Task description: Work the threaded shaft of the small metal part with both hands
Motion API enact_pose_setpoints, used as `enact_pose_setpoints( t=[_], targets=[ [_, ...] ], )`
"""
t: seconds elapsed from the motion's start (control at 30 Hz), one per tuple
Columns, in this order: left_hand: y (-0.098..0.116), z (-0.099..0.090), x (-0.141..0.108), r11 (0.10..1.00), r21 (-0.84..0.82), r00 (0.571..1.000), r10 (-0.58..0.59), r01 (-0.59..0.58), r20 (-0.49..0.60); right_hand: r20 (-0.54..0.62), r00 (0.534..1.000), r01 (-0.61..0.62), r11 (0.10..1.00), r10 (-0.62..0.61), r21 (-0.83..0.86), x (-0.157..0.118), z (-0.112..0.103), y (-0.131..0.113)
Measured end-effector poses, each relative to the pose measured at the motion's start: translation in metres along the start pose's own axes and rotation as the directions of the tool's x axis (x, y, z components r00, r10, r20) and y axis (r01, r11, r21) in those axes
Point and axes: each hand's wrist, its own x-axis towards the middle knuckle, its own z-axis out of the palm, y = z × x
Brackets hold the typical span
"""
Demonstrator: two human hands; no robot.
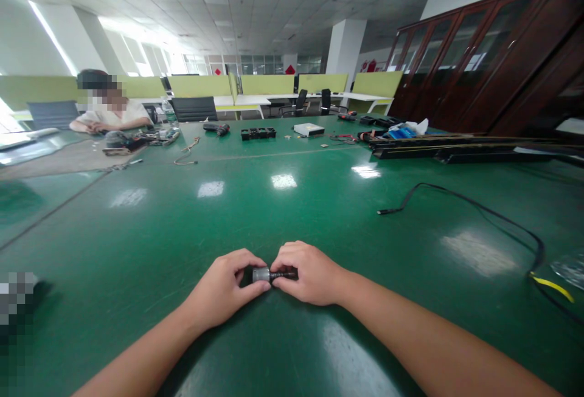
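Observation:
A small metal cylinder [261,274] with a dark threaded shaft [285,275] lies sideways just above the green tabletop [246,202], near the front middle. My left hand [230,281] curls round the cylinder's end, thumb and fingers pinching it. My right hand [308,272] grips the dark shaft from the right, with its fingertips close to where shaft and cylinder meet. Part of the shaft is hidden by my right fingers. The two hands almost touch at the fingertips.
A black cable [483,205] with a yellow tie [553,287] curves over the right side. Along the far edge stand a black tray [258,134], a white box [309,129] and long black rails [406,148]. A person [114,111] sits at the far left.

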Motion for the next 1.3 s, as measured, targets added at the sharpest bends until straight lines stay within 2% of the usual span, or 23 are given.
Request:
enact_pose_setpoints(
  t=[0.63, 1.3],
  targets=[
    [-0.0031, 0.0015, -0.0004, 0.999, -0.003, 0.999, -0.041, 0.041, 0.009, -0.019, 1.000, -0.008, 1.000, 0.008, 0.023, -0.0014, -0.0001, 0.0009],
    [-0.0032, 0.0013, -0.0005, 1.000, -0.015, 1.000, -0.024, 0.024, -0.001, -0.002, 0.999, -0.053, 0.998, 0.053, 0.023, -0.0019, -0.0021, 0.0020]
  ],
)
